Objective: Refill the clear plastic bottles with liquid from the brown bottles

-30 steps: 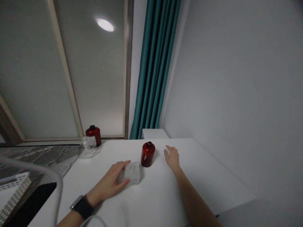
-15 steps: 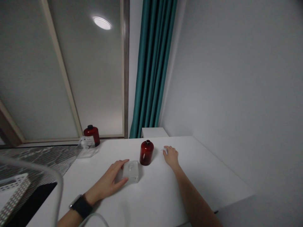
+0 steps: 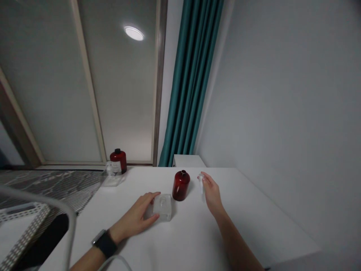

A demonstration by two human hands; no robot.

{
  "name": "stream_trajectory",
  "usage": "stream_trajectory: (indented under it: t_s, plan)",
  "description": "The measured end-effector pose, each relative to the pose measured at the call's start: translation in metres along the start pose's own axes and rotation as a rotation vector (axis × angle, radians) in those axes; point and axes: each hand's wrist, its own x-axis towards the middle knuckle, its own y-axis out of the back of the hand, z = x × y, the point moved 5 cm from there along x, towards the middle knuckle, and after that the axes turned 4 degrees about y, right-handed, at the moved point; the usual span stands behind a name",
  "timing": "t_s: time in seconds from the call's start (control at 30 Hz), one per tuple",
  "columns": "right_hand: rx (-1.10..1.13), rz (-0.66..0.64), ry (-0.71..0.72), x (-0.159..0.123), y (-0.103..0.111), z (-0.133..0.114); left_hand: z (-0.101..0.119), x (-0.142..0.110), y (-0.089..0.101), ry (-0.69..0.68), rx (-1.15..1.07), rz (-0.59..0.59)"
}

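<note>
My left hand, with a watch on its wrist, rests on the table against a clear, square box. Thumb and fingers lie on two sides of this box. Just behind it stands a dark red bottle, its neck open at the top. To the right of the bottle, my right hand pinches a small whitish, see-through piece between thumb and fingers. That piece is held upright and looks slightly raised; its exact kind is too small to tell.
A second red bottle with a black cap and label stands at the table's far left corner, behind a clear stand. A pale curved tube crosses the lower left, near a white perforated basket. A wall borders the right side.
My right hand has turned and risen a little, bringing the small whitish piece upright. My left hand stays at the clear box. The whole view has shifted slightly.
</note>
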Motion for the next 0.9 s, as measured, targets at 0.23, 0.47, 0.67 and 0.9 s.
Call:
stream_trajectory:
  t_s: [0.23,0.47,0.67,0.9]
  plan:
    - [0.252,-0.101,0.064,-0.02,-0.046,-0.059,0.007,0.001,0.002,0.027,-0.037,-0.03]
    - [0.187,-0.086,0.189,-0.054,-0.101,-0.073,0.014,0.001,0.004,0.054,-0.071,-0.046]
    - [0.24,-0.045,0.175,-0.069,-0.112,-0.064,0.015,0.001,0.004,0.036,-0.076,-0.063]
    - [0.208,-0.172,0.199,-0.08,-0.121,-0.06,0.013,0.001,0.002,0.029,-0.073,-0.06]
